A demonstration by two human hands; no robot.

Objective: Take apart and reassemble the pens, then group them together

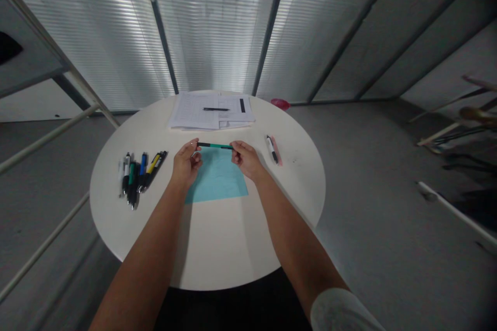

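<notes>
Both hands hold one slim green pen (215, 146) level above the worktop (217, 248), which is round, smooth and off-white. Left hand (186, 163): fingertips pinched shut on the pen's dark left end. Right hand (245, 159): fingers closed on the opposite end. Pen barrel straight and horizontal between the two grips. Directly beneath the grips lies a flat, pale blue sheet (217, 178), roughly rectangular and matte. Well to the left of the left grip sits a loose cluster of pens (137, 173), glossy plastic barrels in white, green, blue, yellow and black, lying side by side. Right of the right grip, near, a white-and-black pen (271, 148) lies beside a thin pink strip (277, 150). Beyond the grips, a stack of printed papers (212, 111) carries a black pen (216, 109).
</notes>
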